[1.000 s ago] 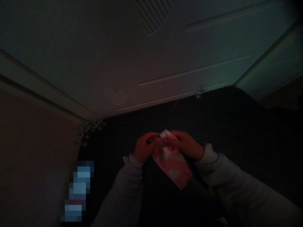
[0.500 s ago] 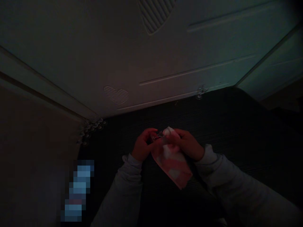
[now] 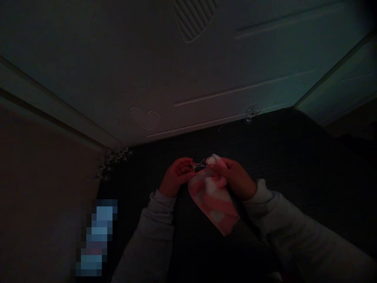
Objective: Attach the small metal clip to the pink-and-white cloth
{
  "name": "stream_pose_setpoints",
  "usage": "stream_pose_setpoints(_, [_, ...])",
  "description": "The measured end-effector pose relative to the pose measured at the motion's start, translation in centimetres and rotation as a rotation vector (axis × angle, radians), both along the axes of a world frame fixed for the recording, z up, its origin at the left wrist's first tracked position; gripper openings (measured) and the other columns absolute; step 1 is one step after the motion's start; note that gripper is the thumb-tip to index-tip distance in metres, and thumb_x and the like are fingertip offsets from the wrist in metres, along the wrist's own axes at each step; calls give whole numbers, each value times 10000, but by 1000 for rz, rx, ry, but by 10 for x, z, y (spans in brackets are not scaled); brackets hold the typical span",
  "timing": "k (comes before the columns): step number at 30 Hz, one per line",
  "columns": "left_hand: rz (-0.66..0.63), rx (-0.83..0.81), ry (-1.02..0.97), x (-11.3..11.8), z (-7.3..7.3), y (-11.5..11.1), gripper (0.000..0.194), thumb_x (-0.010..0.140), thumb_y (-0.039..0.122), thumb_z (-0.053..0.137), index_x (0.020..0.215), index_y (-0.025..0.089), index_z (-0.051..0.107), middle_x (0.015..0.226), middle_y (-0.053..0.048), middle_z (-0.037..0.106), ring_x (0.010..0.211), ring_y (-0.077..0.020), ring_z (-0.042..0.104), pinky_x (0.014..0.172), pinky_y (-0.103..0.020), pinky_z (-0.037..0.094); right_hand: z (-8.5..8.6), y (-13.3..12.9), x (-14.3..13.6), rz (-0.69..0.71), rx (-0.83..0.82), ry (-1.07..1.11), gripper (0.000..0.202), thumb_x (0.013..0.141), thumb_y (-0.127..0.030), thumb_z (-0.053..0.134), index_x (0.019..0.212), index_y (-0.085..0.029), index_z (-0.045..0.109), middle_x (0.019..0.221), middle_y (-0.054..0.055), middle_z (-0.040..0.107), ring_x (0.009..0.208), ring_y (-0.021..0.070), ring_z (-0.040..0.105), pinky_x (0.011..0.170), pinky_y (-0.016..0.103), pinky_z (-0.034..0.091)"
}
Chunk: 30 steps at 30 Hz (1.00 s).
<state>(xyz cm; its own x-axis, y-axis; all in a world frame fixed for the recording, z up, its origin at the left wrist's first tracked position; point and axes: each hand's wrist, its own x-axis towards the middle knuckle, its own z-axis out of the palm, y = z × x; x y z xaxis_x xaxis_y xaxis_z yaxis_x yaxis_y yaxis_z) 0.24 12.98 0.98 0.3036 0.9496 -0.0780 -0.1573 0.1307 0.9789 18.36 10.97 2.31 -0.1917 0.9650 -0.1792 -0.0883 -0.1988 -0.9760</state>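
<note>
In the dim head view, my left hand (image 3: 176, 177) is closed, fingertips and thumb at the left end of a small clear, shiny piece (image 3: 200, 165) that looks like glass or plastic. A fold of a pink and white cloth (image 3: 216, 210) wraps the piece's right end. My right hand (image 3: 237, 179) pinches that cloth fold around it. The rest of the cloth hangs down between both hands, over the dark tabletop (image 3: 176, 145). The exact kind of the piece is too dark to make out.
Several small clear, shiny pieces (image 3: 113, 159) cluster at the tabletop's left edge. More of them (image 3: 250, 115) lie at the back, against a pale panel (image 3: 206, 82) with ribbed hearts. A blurred bright screen-like patch (image 3: 97, 237) is at lower left.
My left hand has moved slightly left, away from the cloth, exposing more of the clear piece. My right hand stays almost in place with the cloth.
</note>
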Motion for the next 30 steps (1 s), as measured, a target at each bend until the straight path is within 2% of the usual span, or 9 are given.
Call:
stream_pose_setpoints(6, [53,-7,77,2,1,0,345,562,165,643,892,175,541,804,-14,596,740,-120,551,717,-294,430,0,0,-1,-28,14,-4,286,683,-396,535,856,-172,579,589,-19,516,469,73,420,432,200,326])
stream_pose_setpoints(11, [67,-18,95,2,1,1,316,572,198,636,873,166,544,787,-19,599,726,-122,551,706,-298,431,-2,0,1,5,29,-55,284,687,-414,525,807,-163,581,553,-30,486,461,68,412,432,199,326])
stream_pose_setpoints(20, [94,-18,66,3,3,1,235,564,242,646,759,161,544,705,8,578,632,-93,528,654,-263,416,3,-1,1,61,39,-90,294,701,-391,512,859,-154,589,647,2,544,536,86,459,466,200,364])
stream_pose_setpoints(23, [94,-27,49,4,5,1,237,576,235,640,783,165,550,709,11,571,624,-85,523,648,-253,413,5,-1,1,61,26,-85,279,698,-383,520,851,-161,594,637,-9,543,522,81,454,471,202,361])
stream_pose_setpoints(27, [81,-29,12,4,5,0,335,587,219,633,909,196,545,722,20,564,622,-81,522,648,-250,411,6,-1,1,66,15,-73,286,693,-395,522,843,-163,596,625,-15,541,513,80,455,469,204,354])
stream_pose_setpoints(30, [65,-1,53,3,4,0,315,604,222,619,913,193,561,716,14,568,625,-84,518,655,-255,407,5,-1,1,64,29,-79,285,697,-397,517,824,-152,591,619,-14,531,519,80,453,476,204,354])
